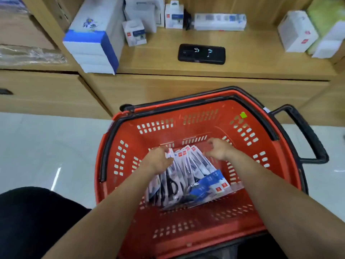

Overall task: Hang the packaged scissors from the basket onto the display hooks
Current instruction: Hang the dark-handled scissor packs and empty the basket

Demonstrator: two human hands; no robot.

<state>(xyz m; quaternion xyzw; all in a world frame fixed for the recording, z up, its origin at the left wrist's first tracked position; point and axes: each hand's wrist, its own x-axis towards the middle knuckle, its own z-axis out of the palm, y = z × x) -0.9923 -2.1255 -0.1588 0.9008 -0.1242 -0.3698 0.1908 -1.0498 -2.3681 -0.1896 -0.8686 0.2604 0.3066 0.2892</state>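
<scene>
1. The left hand (158, 159) is pinching the packaged scissors (183, 171) at their 12 o'clock ends, inside the basket (186, 230).
2. The right hand (219, 149) is curling at their 2 o'clock; I cannot tell whether it is gripping anything.
3. Judging by the loose fan, packs are risking slipping or snagging if lifted bunched.

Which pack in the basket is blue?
The blue pack, lying crosswise over the pile's near right end; the scissors packs are white and fanned lengthwise.

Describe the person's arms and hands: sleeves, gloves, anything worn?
The left forearm and right forearm are bare to the frame edge; no sleeve shows. The left hand and right hand wear no gloves; no watch, ring or band is visible. A black garment shows at lower left.
</scene>
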